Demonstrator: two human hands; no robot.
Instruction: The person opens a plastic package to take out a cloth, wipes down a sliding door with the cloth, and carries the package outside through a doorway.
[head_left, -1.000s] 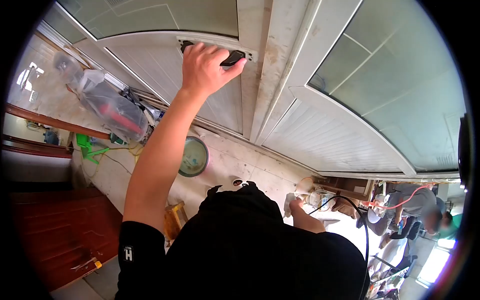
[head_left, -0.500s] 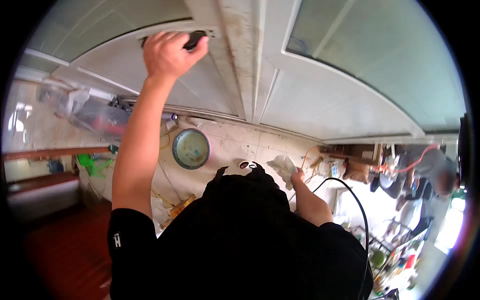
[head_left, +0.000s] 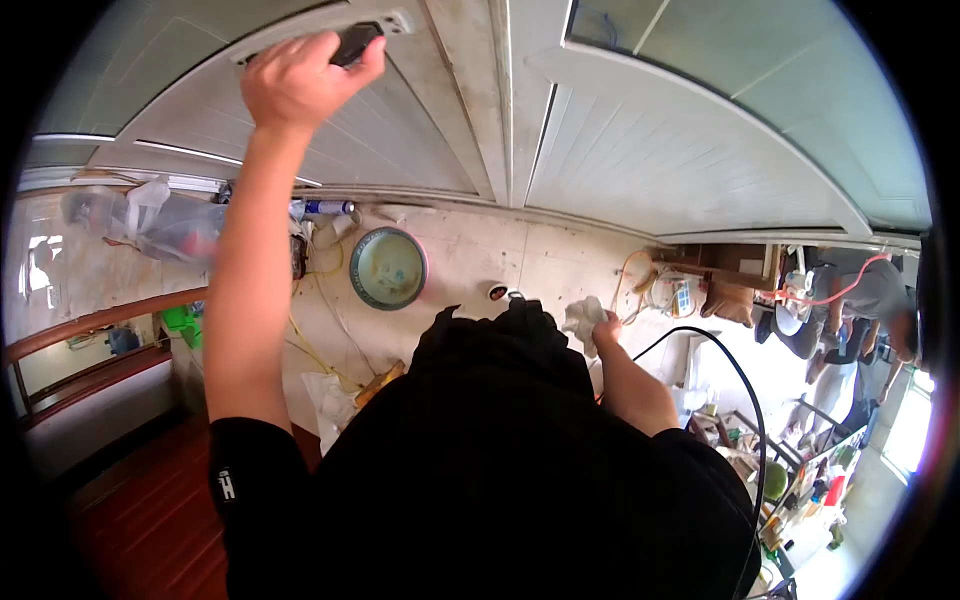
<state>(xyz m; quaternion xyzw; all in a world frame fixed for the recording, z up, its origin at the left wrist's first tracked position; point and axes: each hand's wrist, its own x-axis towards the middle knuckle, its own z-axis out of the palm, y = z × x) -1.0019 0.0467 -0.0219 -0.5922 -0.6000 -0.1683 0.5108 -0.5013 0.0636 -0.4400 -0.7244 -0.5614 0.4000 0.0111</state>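
Note:
My left hand [head_left: 305, 82], arm raised, is closed round a black door handle [head_left: 357, 44] on the grey-white door panel [head_left: 330, 130] at the upper left. A pale mounting plate [head_left: 398, 22] shows just beyond the thumb. Low at my right side, my right hand [head_left: 606, 328] is closed on a crumpled white cloth [head_left: 584, 320], which hangs out in front of the fingers. Part of that hand is hidden behind the cloth.
A round basin [head_left: 420, 270] stands on the pale floor [head_left: 475, 240]. Plastic-wrapped items [head_left: 165, 225] and a green object [head_left: 184, 324] are at left. Hoses lie nearby; a black cable [head_left: 735, 370] curves at my right. People [head_left: 850, 300] are beyond a cluttered rack [head_left: 790, 480].
My left hand and the handle have shifted up and left in view. My right hand with the cloth sits slightly higher and further right. The whole view has tilted a little.

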